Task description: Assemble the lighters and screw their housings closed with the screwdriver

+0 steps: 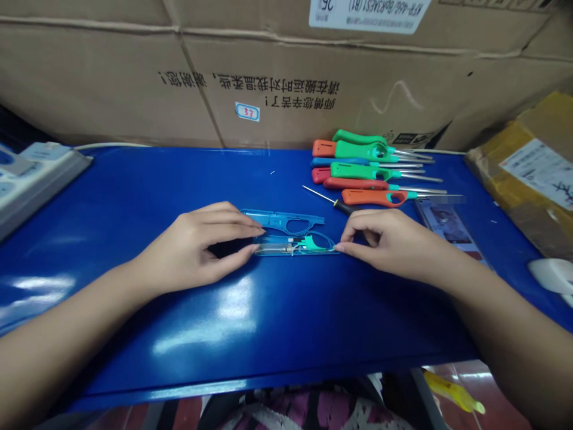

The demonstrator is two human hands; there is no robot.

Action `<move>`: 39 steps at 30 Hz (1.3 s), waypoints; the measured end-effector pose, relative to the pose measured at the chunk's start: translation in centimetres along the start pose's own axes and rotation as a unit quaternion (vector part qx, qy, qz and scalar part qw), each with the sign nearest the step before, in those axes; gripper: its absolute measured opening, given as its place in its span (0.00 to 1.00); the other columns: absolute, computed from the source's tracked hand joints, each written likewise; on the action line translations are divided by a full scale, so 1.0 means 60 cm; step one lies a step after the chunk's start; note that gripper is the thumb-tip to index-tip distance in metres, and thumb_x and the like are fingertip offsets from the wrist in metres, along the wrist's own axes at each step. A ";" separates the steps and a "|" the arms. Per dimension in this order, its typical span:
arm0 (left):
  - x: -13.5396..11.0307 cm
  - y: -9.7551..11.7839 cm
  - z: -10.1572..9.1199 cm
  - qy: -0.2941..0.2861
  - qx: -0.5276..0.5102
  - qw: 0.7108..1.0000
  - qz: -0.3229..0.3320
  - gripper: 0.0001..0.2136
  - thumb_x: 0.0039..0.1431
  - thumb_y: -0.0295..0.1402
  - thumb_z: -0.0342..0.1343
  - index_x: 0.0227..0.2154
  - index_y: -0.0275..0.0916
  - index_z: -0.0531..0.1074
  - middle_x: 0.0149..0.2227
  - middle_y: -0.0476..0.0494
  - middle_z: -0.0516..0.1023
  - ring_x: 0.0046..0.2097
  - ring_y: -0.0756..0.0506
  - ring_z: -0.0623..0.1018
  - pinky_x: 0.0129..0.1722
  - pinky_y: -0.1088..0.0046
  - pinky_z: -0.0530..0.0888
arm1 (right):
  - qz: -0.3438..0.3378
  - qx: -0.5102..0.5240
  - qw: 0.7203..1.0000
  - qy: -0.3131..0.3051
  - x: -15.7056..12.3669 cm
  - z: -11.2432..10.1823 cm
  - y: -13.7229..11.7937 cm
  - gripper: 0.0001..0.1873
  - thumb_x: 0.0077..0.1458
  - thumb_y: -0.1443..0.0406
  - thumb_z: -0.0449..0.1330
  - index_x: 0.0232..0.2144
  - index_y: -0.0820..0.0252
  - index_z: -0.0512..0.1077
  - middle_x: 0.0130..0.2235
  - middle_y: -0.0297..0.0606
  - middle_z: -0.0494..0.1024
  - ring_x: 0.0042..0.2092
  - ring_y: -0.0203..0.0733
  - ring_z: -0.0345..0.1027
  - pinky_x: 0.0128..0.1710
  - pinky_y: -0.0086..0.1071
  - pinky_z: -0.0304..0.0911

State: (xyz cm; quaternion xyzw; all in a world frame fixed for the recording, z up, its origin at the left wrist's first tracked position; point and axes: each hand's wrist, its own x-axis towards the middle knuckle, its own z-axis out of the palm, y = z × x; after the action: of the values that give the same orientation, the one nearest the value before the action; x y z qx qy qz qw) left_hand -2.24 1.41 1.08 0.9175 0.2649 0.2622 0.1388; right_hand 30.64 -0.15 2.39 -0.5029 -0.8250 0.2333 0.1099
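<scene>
An opened blue gas lighter lies on the table before me. Its near half shell [329,252] holds a clear fuel tank [272,247], a green trigger [310,242] and a thin looping tube. Just behind it rests the other half shell [280,222], with its oval finger hole. My left hand [203,242] has thumb and fingers closed on the left end of the lighter, covering that end. With thumb and forefinger pinched together, my right hand [380,239] grips the lighter's right end, where the thin tube comes out; the exact part is hidden by the fingertips.
A screwdriver [342,206] lies behind my right hand. Beyond it are several assembled lighters [364,172], a phone-like flat object [447,227] and a taped box [528,155]. A power strip [38,173] stands left. The large carton [268,65] closes off the back edge.
</scene>
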 end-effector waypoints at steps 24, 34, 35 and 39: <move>-0.003 -0.016 -0.012 0.001 0.093 0.986 -0.140 0.13 0.71 0.40 0.49 0.41 0.39 0.75 0.41 0.42 0.83 0.41 0.43 0.82 0.43 0.68 0.77 | -0.071 -0.005 0.986 0.154 0.010 0.026 -0.009 0.07 0.62 0.66 0.57 0.40 0.57 0.75 0.32 0.34 0.75 0.29 0.36 0.63 0.30 0.32 0.57; 0.005 0.019 -0.003 0.079 -0.138 0.947 -0.279 0.15 0.66 0.45 0.57 0.40 0.38 0.80 0.29 0.47 0.81 0.27 0.49 0.77 0.28 0.75 0.75 | -0.118 0.003 0.983 0.140 0.004 0.028 -0.017 0.24 0.63 0.62 0.61 0.60 0.54 0.67 0.58 0.46 0.70 0.54 0.47 0.70 0.48 0.39 0.70; 0.007 0.022 -0.001 0.080 -0.163 0.941 -0.286 0.15 0.65 0.45 0.58 0.39 0.38 0.80 0.29 0.47 0.81 0.26 0.50 0.76 0.27 0.75 0.75 | -0.131 0.002 0.982 0.136 0.004 0.029 -0.018 0.25 0.63 0.61 0.61 0.61 0.54 0.66 0.58 0.47 0.69 0.57 0.48 0.68 0.52 0.41 0.69; 0.011 0.032 0.007 0.057 -0.232 0.922 -0.306 0.15 0.64 0.45 0.59 0.39 0.38 0.81 0.28 0.47 0.81 0.24 0.51 0.75 0.24 0.76 0.76 | -0.157 -0.026 0.983 0.095 0.003 0.031 -0.023 0.23 0.65 0.60 0.60 0.61 0.56 0.66 0.54 0.45 0.74 0.56 0.48 0.68 0.57 0.45 0.65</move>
State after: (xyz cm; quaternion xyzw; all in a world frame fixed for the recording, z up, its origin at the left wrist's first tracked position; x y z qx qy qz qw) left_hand -0.75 0.16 1.79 0.7173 0.4723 0.3128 0.4057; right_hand 28.72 -1.04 1.46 -0.3893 -0.8855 0.1425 0.2099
